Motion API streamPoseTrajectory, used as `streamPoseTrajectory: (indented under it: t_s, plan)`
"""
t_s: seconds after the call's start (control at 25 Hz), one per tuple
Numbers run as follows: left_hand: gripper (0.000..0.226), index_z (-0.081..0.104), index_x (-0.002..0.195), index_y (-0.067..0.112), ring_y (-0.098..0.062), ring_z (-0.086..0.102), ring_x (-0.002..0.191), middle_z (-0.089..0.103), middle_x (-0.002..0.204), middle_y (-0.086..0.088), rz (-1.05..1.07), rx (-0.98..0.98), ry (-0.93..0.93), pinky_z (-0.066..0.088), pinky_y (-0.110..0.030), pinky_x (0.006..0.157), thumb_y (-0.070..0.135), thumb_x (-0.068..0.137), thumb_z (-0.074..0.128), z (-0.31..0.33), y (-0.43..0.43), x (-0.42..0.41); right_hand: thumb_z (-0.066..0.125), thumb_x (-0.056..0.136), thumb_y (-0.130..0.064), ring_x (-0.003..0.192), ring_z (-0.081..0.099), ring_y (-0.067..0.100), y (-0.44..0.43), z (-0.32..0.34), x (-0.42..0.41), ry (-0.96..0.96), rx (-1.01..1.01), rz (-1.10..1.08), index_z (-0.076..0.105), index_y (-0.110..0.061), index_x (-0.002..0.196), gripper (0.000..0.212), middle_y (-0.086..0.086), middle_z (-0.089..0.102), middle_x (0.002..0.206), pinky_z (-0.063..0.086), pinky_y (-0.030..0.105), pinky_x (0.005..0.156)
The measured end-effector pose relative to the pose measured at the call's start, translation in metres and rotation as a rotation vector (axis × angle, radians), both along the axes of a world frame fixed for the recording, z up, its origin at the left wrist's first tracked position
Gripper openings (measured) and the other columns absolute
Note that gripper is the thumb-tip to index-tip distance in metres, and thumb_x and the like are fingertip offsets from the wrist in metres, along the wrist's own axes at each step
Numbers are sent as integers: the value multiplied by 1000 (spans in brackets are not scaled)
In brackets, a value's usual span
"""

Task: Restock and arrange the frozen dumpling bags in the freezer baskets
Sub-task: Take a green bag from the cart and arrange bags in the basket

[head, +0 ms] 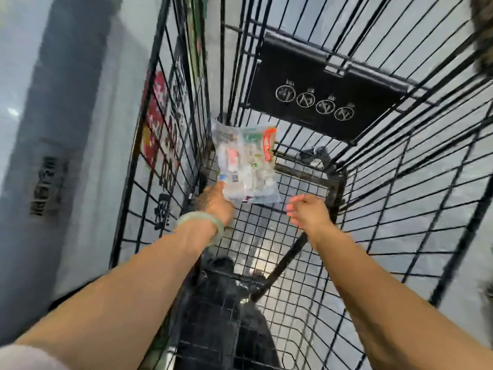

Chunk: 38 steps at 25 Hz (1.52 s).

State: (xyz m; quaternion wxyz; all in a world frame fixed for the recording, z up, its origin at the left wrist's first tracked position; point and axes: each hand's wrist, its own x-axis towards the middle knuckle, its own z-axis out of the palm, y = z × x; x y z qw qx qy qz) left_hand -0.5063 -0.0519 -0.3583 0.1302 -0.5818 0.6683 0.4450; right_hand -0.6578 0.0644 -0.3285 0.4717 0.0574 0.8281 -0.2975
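Forearms (133, 276) reach into the cart (373, 182); left grip (216, 204) pinches dumpling bag (245, 164), right grip (306, 212) slack, empty. Pickup underway; lifting clear seemingly next.

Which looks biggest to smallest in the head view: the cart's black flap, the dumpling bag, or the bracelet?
1. black flap, clearly largest
2. dumpling bag, gripped at its corner by the left hand
3. bracelet, smallest, though it sits nearer the camera than the bag
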Motion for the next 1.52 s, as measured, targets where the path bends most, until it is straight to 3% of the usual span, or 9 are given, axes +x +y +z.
streamPoseTrajectory:
  t_s: [0.12, 0.24, 0.56, 0.72, 0.84, 1.0, 1.12, 1.24, 1.52]
  plan:
    - [63, 31, 146, 24, -25, 32, 140, 22, 157, -2, -129, -125, -35, 31, -37, 114, 13, 87, 51, -44, -4, -1, 47, 94, -13, 55, 43, 17, -16, -49, -7, 4, 58, 10, 54, -16, 91, 8, 5, 51, 70, 36, 23, 44]
    - [93, -4, 151, 36, -21, -2, 149, -16, 160, 10, -307, -193, -36, 16, -40, 118, -3, 82, 46, -69, 0, -5, 56, 92, -23, 75, 48, 16, -33, -89, -9, -48, 56, 13, 43, -18, 126, 37, 4, 54, 101, 44, 26, 66]
    - [110, -28, 145, 32, -22, -28, 144, -35, 154, 5, -491, -123, -56, 3, -46, 122, 17, 82, 61, -81, 7, -8, 54, 93, -9, 76, 56, 18, -44, -103, 8, -184, -37, -188, 54, -7, 78, 15, 6, 59, 91, 49, 25, 58]
    - [118, -24, 147, 32, -27, -9, 149, -21, 159, -2, -387, -193, -27, 3, -45, 120, 40, 76, 70, -63, 8, -9, 55, 90, 1, 64, 55, 11, -41, -60, 16, -337, -294, -294, 61, -9, 74, 20, 2, 64, 73, 49, 15, 47]
    - [98, -6, 148, 43, -31, 18, 146, 1, 162, 0, -230, -325, 91, 20, -47, 117, 28, 82, 65, -40, 10, -9, 59, 89, -4, 64, 59, 11, -44, -22, 18, -415, -402, -331, 65, -6, 79, 12, 1, 71, 66, 48, 14, 45]
    - [77, 17, 138, 55, -26, 64, 95, 55, 134, 4, -61, -312, 212, 54, -38, 79, 3, 88, 46, 3, 16, -5, 62, 88, -12, 63, 55, 10, -44, 25, 17, -402, -495, -193, 68, -5, 96, 11, 2, 69, 76, 49, 17, 51]
    - [39, 39, 132, 37, -23, 61, 85, 63, 97, 2, 113, -212, 284, 45, -29, 74, 27, 96, 49, 43, 20, -13, 60, 87, -21, 59, 53, 8, -30, 57, 19, -399, -601, -255, 68, -7, 99, 20, -3, 64, 69, 52, 23, 63]
    - [16, 59, 107, 22, -30, 65, 104, 68, 106, -7, 583, 131, 578, 51, -42, 94, 30, 97, 48, 94, 27, -10, 57, 90, -17, 62, 51, 11, -1, 83, 27, -371, -495, -352, 65, -13, 97, 12, -1, 59, 73, 48, 26, 71]
    - [19, 62, 102, 14, -18, 69, 97, 73, 104, -2, 806, 532, 995, 54, -39, 92, 21, 99, 45, 207, 67, 61, 59, 78, -58, 92, 66, 22, 44, 168, 68, -648, -553, -393, 61, -15, 113, 56, 6, 63, 95, 55, 40, 88]
